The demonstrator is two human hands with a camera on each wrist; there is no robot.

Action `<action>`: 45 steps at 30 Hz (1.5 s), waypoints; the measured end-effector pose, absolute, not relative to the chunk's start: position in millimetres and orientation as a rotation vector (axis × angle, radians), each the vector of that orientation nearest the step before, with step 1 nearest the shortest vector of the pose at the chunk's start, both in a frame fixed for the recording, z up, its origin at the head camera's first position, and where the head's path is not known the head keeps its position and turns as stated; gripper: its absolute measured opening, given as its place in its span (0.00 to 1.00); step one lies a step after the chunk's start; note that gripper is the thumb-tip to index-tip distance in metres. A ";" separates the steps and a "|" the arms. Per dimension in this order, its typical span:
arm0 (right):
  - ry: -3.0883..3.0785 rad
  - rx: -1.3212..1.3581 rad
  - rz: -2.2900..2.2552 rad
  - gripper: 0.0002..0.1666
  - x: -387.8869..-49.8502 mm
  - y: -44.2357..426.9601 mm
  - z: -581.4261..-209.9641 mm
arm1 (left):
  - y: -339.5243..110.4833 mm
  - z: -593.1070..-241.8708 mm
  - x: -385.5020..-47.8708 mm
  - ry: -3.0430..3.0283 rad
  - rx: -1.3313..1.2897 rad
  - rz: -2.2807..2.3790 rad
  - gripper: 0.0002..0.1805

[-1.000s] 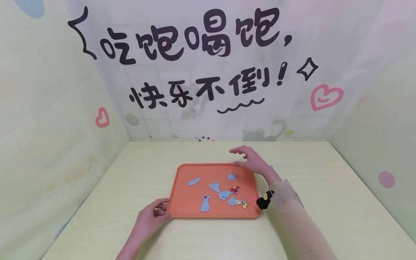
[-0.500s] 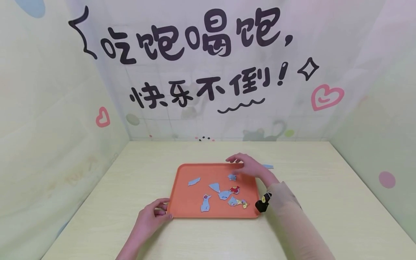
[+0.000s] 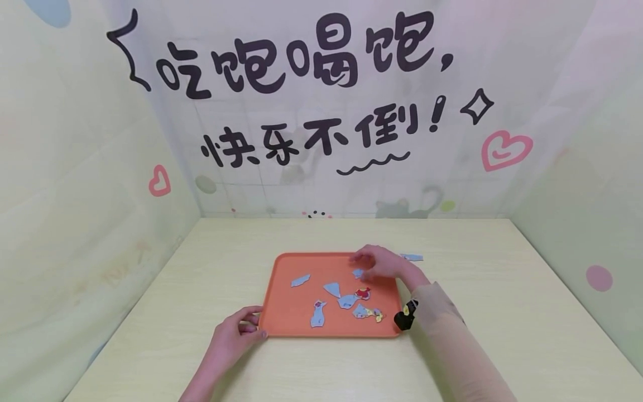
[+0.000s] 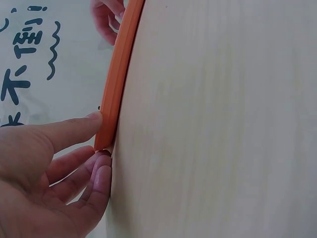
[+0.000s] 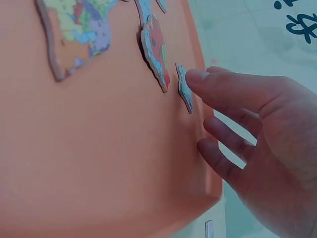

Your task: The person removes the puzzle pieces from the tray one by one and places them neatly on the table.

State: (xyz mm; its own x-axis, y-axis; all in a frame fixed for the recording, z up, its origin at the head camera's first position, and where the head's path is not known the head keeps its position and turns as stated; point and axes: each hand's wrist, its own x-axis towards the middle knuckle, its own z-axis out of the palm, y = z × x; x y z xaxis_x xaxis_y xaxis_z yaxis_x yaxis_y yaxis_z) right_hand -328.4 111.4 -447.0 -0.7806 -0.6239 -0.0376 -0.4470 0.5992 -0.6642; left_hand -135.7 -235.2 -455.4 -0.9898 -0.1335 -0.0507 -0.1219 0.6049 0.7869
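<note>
An orange tray (image 3: 286, 307) lies on the table, bearing several puzzle pieces with map-like printing. At its near left corner my left hand (image 3: 233, 338) grips the rim. The left wrist view shows the thumb (image 4: 91, 119) against the rim and the fingers (image 4: 101, 178) curled at the corner below. Over the far right part of the tray hovers my right hand (image 3: 384, 263), fingers loosely bent and apart. Its thumb tip (image 5: 198, 77) is at a small light-blue puzzle piece (image 5: 184, 91), partly covering it; whether they touch I cannot tell. Nothing is held between the right fingers.
A narrow light-blue piece (image 3: 413, 257) lies on the table beyond the tray's far right corner. On the tray are a red-marked piece (image 3: 362, 293), a blue strip (image 3: 300, 280) at left and a long blue piece (image 3: 317, 314) near the front. Printed curtains stand behind the table.
My right hand has come down and slightly toward me from above the far rim to the small blue piece. The narrow piece beyond the tray shows more. My left hand has stayed put.
</note>
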 end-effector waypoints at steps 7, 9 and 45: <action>2.498 -0.887 -0.923 0.25 -324.4 113.4 -443.4 | -236.0 -455.9 -136.1 -2.816 0.218 -1.365 0.28; 2.501 -0.909 -0.900 0.24 -323.9 113.8 -442.4 | -236.3 -456.2 -136.6 -2.820 0.210 -1.362 0.28; 2.576 -0.901 -0.831 0.14 -331.2 113.2 -444.0 | -234.4 -453.6 -134.6 -2.801 0.224 -1.394 0.28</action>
